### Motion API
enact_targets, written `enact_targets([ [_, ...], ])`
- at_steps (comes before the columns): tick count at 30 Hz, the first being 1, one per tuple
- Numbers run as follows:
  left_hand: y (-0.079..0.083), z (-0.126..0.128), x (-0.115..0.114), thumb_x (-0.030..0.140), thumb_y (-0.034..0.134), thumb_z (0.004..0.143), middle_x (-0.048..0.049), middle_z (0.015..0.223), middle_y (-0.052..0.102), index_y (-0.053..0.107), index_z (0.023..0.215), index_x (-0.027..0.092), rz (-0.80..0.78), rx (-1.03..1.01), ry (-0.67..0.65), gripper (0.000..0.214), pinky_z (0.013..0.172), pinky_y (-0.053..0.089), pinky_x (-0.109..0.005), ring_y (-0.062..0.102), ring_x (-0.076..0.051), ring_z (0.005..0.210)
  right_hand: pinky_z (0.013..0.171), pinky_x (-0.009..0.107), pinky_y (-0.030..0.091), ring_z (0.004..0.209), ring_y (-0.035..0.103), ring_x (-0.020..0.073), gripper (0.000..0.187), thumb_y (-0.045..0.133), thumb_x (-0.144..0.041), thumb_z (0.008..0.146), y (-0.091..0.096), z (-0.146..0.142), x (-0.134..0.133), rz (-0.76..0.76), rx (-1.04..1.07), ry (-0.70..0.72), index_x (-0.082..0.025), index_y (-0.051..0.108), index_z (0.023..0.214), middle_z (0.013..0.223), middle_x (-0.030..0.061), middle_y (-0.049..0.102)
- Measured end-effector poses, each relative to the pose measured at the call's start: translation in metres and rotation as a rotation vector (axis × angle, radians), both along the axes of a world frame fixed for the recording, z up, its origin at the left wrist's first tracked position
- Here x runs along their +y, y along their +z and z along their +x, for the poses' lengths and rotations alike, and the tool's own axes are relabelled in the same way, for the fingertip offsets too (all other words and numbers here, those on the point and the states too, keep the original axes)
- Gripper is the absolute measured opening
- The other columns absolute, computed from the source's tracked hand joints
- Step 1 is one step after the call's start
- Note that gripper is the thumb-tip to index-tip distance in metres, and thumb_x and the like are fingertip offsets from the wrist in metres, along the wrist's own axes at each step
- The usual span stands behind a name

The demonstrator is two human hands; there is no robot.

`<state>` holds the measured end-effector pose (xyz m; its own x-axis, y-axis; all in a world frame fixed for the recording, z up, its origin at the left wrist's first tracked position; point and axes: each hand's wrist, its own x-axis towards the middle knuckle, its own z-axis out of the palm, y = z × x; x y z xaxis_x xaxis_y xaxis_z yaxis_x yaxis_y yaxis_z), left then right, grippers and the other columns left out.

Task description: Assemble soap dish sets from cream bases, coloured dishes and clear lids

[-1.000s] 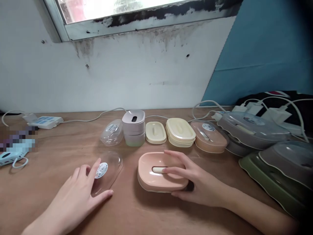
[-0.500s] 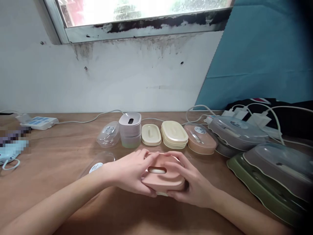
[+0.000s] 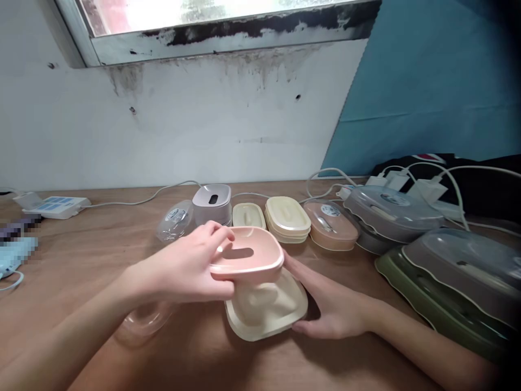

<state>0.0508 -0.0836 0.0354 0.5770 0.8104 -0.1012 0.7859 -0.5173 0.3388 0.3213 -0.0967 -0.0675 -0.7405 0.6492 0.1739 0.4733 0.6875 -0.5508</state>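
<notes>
My left hand [image 3: 185,266] is closed on the left rim of a pink slotted tray [image 3: 248,255], which it holds a little above the wooden table [image 3: 93,255]. Beneath it lies a cream base [image 3: 266,312], tilted up at the right. My right hand [image 3: 331,304] grips that base by its right edge, fingers curled under it. A clear plastic lid [image 3: 146,320] lies on the table under my left forearm.
A row of small boxes stands behind: a clear lid [image 3: 174,220], a pale lilac box [image 3: 211,202], cream boxes [image 3: 287,218], a pink box [image 3: 331,225]. Grey-lidded dishes [image 3: 391,214] and a green tray [image 3: 431,304] sit right. A power strip [image 3: 55,206] lies left.
My left hand left the clear lid and came to the pink box. The pink tray has come up off the cream base, which my right hand now holds.
</notes>
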Motion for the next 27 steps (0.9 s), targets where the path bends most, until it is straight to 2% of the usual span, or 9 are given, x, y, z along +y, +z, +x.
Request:
enact_targets([
  [4,0.018,-0.019,0.004,0.044,0.054,0.073,-0.0041,0.119,0.051,0.049,0.111,0.026,0.049,0.007,0.164,0.042,0.076,0.049,-0.033,0.058,-0.024,0.095,0.106,0.048,0.031,0.136,0.028,0.0304,0.077,0.066,-0.024,0.068,0.014,0.002,0.002,-0.050,-0.111,0.051,-0.023,0.036,0.139,0.149,0.0130,0.028],
  [6,0.025,-0.025,0.008,0.056,0.052,0.074,-0.0048,0.120,0.052,0.049,0.113,0.026,0.102,-0.028,0.267,0.049,0.076,0.049,-0.035,0.058,-0.027,0.097,0.102,0.045,0.037,0.128,0.040,0.0300,0.065,0.068,-0.025,0.066,0.021,0.002,0.000,-0.052,-0.143,0.018,-0.022,0.048,0.128,0.141,0.0138,0.036],
  [8,0.030,-0.026,0.017,0.067,0.045,0.076,-0.0063,0.119,0.053,0.049,0.116,0.026,0.190,-0.076,0.388,0.057,0.075,0.049,-0.037,0.058,-0.028,0.097,0.097,0.042,0.042,0.119,0.047,0.0283,0.060,0.069,-0.030,0.067,0.027,-0.001,-0.002,0.006,-0.141,-0.068,-0.021,0.050,0.123,0.132,0.0147,0.040],
  [11,0.034,-0.017,0.038,0.071,0.034,0.080,-0.0105,0.123,0.050,0.050,0.120,0.024,0.324,-0.109,0.506,0.063,0.077,0.049,-0.038,0.057,-0.029,0.100,0.093,0.042,0.045,0.115,0.048,0.0290,0.051,0.066,-0.035,0.072,0.037,-0.008,0.000,0.221,-0.077,-0.336,-0.020,0.051,0.118,0.124,0.0154,0.040],
  [14,0.029,0.000,0.066,0.071,0.028,0.082,-0.0146,0.125,0.048,0.052,0.122,0.022,0.367,0.012,0.557,0.067,0.081,0.048,-0.040,0.057,-0.032,0.102,0.091,0.047,0.046,0.110,0.050,0.0330,0.045,0.062,-0.045,0.076,0.049,-0.019,0.012,0.492,-0.024,-0.641,-0.018,0.056,0.112,0.122,0.0177,0.040],
  [17,0.021,0.016,0.086,0.070,0.027,0.082,-0.0188,0.119,0.051,0.054,0.123,0.019,0.325,0.153,0.586,0.071,0.083,0.046,-0.045,0.055,-0.038,0.106,0.088,0.047,0.047,0.104,0.054,0.0341,0.051,0.059,-0.052,0.078,0.062,-0.034,0.035,0.648,-0.066,-0.789,-0.013,0.060,0.111,0.122,0.0205,0.042],
  [19,0.018,0.020,0.090,0.068,0.024,0.083,-0.0205,0.115,0.054,0.056,0.122,0.016,0.301,0.180,0.579,0.072,0.083,0.045,-0.047,0.053,-0.040,0.108,0.088,0.043,0.046,0.104,0.053,0.0339,0.055,0.057,-0.055,0.079,0.068,-0.047,0.051,0.675,-0.181,-0.830,-0.007,0.063,0.107,0.120,0.0224,0.044],
  [22,0.017,0.017,0.085,0.067,0.020,0.085,-0.0198,0.113,0.055,0.059,0.119,0.015,0.296,0.200,0.552,0.073,0.084,0.046,-0.045,0.054,-0.039,0.107,0.082,0.039,0.046,0.099,0.055,0.0325,0.060,0.049,-0.059,0.082,0.070,-0.066,0.068,0.613,-0.402,-0.876,-0.004,0.065,0.101,0.113,0.0237,0.051],
  [27,0.013,0.007,0.075,0.068,0.027,0.083,-0.0166,0.113,0.054,0.064,0.108,0.017,0.329,0.207,0.496,0.068,0.083,0.047,-0.042,0.055,-0.035,0.105,0.073,0.037,0.044,0.087,0.058,0.0310,0.071,0.037,-0.063,0.086,0.058,-0.091,0.078,0.539,-0.507,-0.878,0.001,0.066,0.096,0.102,0.0257,0.056],
])
